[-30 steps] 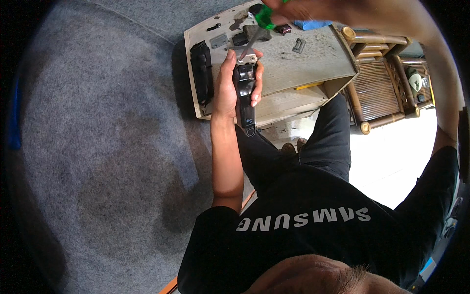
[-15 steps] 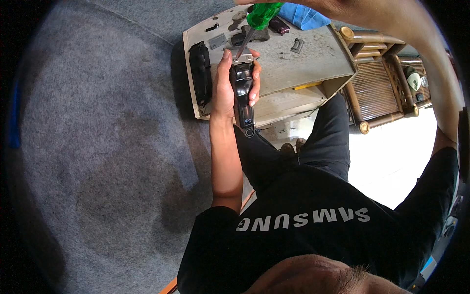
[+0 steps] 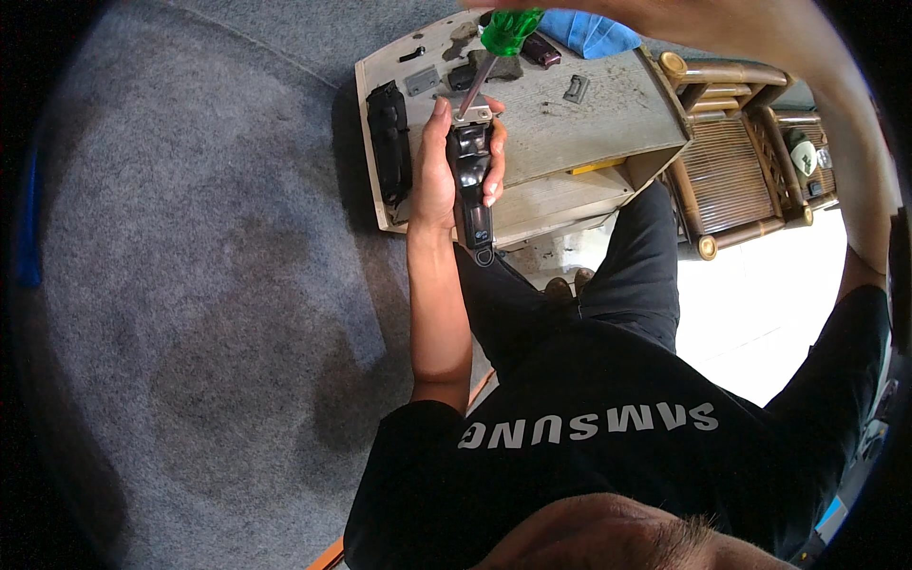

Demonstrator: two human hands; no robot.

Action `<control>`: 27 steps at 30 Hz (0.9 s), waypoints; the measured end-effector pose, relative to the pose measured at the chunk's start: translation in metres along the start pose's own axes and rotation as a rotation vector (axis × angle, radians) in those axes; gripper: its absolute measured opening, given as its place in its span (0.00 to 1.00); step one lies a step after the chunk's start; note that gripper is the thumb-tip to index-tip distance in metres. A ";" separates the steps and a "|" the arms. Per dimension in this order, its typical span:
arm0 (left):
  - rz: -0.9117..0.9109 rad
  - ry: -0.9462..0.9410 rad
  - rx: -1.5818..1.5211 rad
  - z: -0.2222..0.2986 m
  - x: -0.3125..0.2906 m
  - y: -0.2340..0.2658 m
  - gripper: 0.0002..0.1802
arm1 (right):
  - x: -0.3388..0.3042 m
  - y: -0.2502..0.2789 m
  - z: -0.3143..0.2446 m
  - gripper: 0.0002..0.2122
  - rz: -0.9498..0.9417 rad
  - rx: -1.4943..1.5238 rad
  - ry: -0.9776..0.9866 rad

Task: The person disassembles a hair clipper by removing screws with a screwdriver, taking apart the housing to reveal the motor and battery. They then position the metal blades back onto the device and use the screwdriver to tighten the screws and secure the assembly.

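Upright in my left hand point(image 3: 435, 180) is a black hair clipper point(image 3: 472, 171), fingers wrapped round its body and the hanging loop toward me. Across its far end lies a metal blade plate point(image 3: 483, 112) with screws. A screwdriver point(image 3: 511, 34) with a green handle slants down from the upper edge, its tip on the plate's left screw. At the picture's top edge my right hand point(image 3: 608, 8) is closed on that handle; most of its fingers are cut off by the frame.
The wooden table point(image 3: 608, 119) carries a black clipper-like body point(image 3: 388, 142), a grey blade plate point(image 3: 423, 80), a dark red piece point(image 3: 541, 49), a small metal part point(image 3: 575, 88) and a blue cloth point(image 3: 591, 34). A bamboo chair point(image 3: 727, 166) stands at the right.
The screwdriver's handle has shifted and turned slightly, with its tip still at the same screw. My right hand moved a little with it; the left hand and clipper stay put.
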State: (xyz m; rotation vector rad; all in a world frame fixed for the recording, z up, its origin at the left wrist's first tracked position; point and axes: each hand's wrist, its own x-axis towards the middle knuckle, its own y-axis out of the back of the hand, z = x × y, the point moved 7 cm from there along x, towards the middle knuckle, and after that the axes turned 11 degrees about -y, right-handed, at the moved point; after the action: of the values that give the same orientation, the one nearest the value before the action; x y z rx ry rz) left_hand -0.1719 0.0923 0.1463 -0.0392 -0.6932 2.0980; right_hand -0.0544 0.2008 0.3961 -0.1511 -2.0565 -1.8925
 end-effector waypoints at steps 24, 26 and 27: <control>0.010 0.022 -0.037 -0.002 0.004 -0.002 0.37 | 0.004 0.001 0.005 0.27 -0.063 0.054 -0.196; 0.014 0.026 -0.038 -0.002 0.003 -0.002 0.37 | 0.011 -0.002 0.010 0.26 -0.219 0.073 -0.361; 0.015 0.025 -0.054 -0.002 0.003 -0.003 0.37 | 0.018 0.001 0.015 0.26 -0.270 0.095 -0.455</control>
State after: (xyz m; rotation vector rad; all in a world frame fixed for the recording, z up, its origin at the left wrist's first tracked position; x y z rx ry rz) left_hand -0.1714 0.0970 0.1472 -0.1014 -0.7366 2.0889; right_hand -0.0733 0.2128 0.4022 -0.3207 -2.5743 -2.0576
